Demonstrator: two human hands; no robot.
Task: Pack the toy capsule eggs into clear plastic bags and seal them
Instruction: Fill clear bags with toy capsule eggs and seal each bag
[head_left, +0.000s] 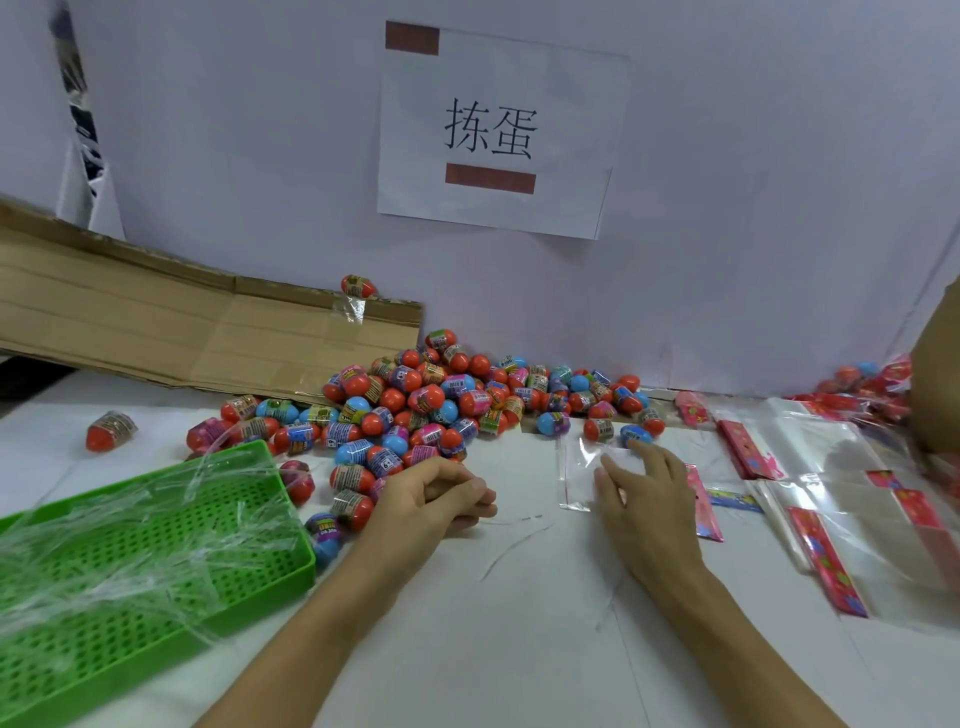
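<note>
A heap of toy capsule eggs, red, blue and pink with printed wraps, lies on the white table against the back wall. My left hand rests on the table beside the heap's front edge, fingers loosely curled, holding nothing that I can see. My right hand lies with spread, straight fingers on a small clear plastic bag flat on the table. A blue egg sits just beyond my right fingertips.
A green perforated tray with clear plastic strips in it fills the left front. Flattened cardboard leans at the back left. Stacks of clear bags with red printed headers lie to the right. One stray egg lies far left.
</note>
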